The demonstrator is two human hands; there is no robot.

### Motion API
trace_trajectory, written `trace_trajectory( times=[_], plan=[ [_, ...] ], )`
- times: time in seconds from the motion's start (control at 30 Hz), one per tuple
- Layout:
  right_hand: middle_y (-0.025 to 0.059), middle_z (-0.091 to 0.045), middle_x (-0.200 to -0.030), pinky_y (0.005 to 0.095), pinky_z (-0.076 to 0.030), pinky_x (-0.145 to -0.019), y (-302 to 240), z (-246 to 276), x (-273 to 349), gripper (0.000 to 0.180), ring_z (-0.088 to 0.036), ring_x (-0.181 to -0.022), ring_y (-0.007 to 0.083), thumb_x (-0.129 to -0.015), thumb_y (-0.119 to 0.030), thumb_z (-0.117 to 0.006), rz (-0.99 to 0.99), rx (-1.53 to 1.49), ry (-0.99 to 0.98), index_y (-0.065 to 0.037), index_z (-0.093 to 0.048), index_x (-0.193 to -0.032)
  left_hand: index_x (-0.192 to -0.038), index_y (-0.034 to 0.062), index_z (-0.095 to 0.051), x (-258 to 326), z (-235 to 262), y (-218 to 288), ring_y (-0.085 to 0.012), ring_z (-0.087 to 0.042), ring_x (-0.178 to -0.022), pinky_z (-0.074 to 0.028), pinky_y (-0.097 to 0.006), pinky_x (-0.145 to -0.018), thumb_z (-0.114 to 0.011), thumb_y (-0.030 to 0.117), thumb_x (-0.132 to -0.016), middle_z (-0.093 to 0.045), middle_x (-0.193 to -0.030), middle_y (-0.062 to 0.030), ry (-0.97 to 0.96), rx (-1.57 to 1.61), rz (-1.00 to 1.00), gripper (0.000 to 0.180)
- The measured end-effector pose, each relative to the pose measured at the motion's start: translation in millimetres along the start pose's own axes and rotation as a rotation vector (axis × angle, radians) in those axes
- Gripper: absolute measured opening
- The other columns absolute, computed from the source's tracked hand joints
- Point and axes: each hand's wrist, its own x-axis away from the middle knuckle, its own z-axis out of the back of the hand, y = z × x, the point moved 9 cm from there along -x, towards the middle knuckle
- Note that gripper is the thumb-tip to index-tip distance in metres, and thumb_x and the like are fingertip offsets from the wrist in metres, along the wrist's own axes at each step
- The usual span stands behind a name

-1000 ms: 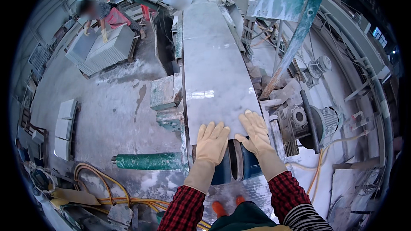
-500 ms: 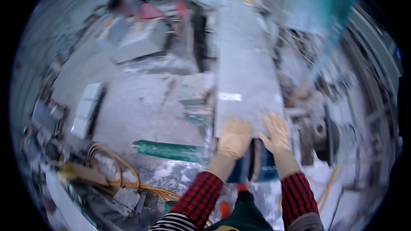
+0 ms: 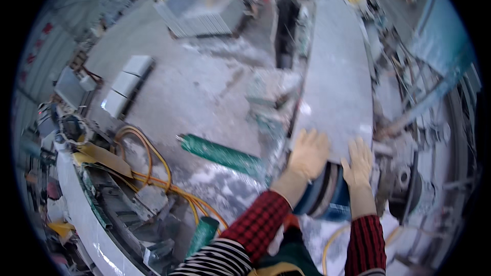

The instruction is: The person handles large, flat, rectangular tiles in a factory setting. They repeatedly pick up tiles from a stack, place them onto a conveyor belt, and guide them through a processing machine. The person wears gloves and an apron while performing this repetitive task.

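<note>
A long, smooth grey slab stretches away from me. My left hand, in a cream rubber glove, lies flat on the slab's near left corner, fingers pointing forward. On the near right corner rests my right hand, gloved alike, its fingers stretched out and its thumb apart. Neither hand is wrapped round anything. Just below the slab's near edge, between my forearms, sits a blue roller-like drum with a dark band round it.
A green roller lies on the wet floor at left. Orange hoses loop nearby. Pale blocks lie farther left, and stacked slabs stand at the back beside a partly visible person. Machinery flanks the slab on the right.
The view has swung, so the slab, hands and floor items appear farther right and the slab leans. Both hands stay flat on the slab's near end.
</note>
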Motion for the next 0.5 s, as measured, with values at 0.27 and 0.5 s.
trace_trajectory(
  times=[0.27,0.5],
  plan=[
    [0.0222,-0.052,-0.152,0.0535,-0.036,-0.116,-13.2,6.5,-7.9,0.062,-0.049,-0.136,0.0459,-0.092,-0.030,-0.073,0.037,0.060,0.040,-0.013,-0.054,-0.149,-0.125,0.0110,-0.067,6.8,-9.7,9.8,-0.0304,-0.053,-0.134,-0.036,-0.051,-0.116,-0.065,0.025,-0.095,-0.063,-0.135,-0.0104,0.212,0.245,-0.258,0.034],
    [0.0229,-0.054,-0.148,0.0523,-0.038,-0.114,-12.8,6.4,-12.9,0.059,-0.049,-0.135,0.0452,-0.092,-0.028,-0.073,0.122,0.011,0.120,-0.011,-0.056,-0.146,-0.139,0.0106,-0.059,13.5,-13.1,10.0,-0.0332,-0.046,-0.143,-0.031,-0.048,-0.124,-0.066,0.033,-0.096,-0.056,-0.149,-0.0123,0.129,0.233,-0.231,0.049]
  ],
)
